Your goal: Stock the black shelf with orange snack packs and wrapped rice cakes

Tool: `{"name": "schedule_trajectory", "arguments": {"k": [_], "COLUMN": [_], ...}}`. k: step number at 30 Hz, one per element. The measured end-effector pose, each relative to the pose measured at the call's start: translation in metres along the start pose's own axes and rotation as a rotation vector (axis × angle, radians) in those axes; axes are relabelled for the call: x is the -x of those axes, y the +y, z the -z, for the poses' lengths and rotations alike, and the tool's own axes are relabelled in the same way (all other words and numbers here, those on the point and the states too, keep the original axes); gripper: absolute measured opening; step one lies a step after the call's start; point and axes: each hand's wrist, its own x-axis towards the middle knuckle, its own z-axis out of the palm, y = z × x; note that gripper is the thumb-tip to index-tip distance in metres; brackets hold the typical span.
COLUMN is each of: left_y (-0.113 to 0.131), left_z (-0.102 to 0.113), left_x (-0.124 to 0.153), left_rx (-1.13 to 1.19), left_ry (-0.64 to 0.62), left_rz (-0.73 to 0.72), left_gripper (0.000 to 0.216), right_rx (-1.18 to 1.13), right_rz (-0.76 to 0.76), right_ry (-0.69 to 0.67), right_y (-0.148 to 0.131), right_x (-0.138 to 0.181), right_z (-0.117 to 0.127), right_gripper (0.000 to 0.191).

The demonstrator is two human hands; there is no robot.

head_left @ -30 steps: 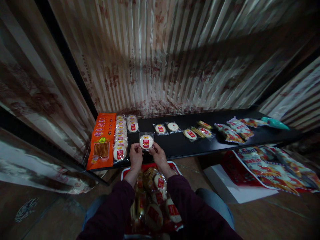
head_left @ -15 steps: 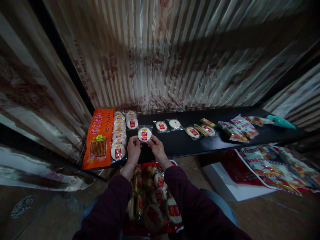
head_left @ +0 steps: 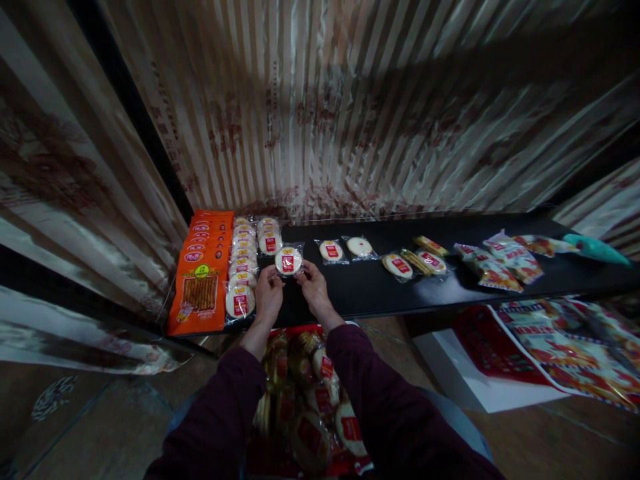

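Note:
My left hand [head_left: 269,299] and my right hand [head_left: 313,289] together pinch the near edges of one round white cake packet [head_left: 289,261] with a red label, held low over the black shelf [head_left: 380,293]. It sits just in front of the second row of like packets [head_left: 270,235]. Left of that lies a longer row of the same round cakes [head_left: 241,277], and beyond it a stack of orange snack bags [head_left: 203,287]. A heap of more wrapped cakes [head_left: 310,393] lies in a red bag on my lap, between my dark sleeves.
Loose round cake packets [head_left: 345,249] and yellow-wrapped ones [head_left: 417,259] dot the middle of the shelf. Red-and-white snack bags [head_left: 500,267] and a teal object [head_left: 595,249] lie at its right end. A white box [head_left: 475,380] with a printed bag [head_left: 550,347] sits on the floor. Striped curtain behind.
Both hands have carried the round cake packet farther back on the shelf, toward the end of the second row.

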Motion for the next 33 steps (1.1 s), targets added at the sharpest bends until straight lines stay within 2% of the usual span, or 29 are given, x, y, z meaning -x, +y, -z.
{"name": "schedule_trajectory", "arguments": {"k": [5, 10, 14, 21, 25, 33], "left_y": [0.000, 0.001, 0.000, -0.003, -0.003, -0.008], "left_z": [0.002, -0.001, -0.005, -0.004, -0.003, -0.004], "left_x": [-0.007, -0.009, -0.007, -0.011, -0.015, -0.024], "left_rx": [-0.050, -0.308, -0.458, -0.491, -0.502, -0.548], "left_ry": [-0.041, -0.053, -0.060, -0.120, -0.110, -0.099], "left_rz": [-0.060, -0.191, -0.206, -0.184, -0.192, -0.212], "left_gripper": [0.038, 0.045, 0.047, 0.050, 0.051, 0.051], "right_rx": [-0.014, 0.059, 0.151, 0.259, 0.288, 0.508], "right_rz": [0.021, 0.065, 0.113, 0.140, 0.122, 0.231], "right_ry": [-0.018, -0.008, 0.009, 0.004, -0.033, -0.024], "right_y": [-0.004, 0.002, 0.010, 0.014, 0.013, 0.007], "right_x": [-0.009, -0.023, -0.034, -0.043, -0.044, -0.047], "right_z": [-0.009, -0.016, -0.017, -0.021, -0.026, -0.037], "right_gripper": [0.039, 0.039, 0.036, 0.031, 0.030, 0.029]}}
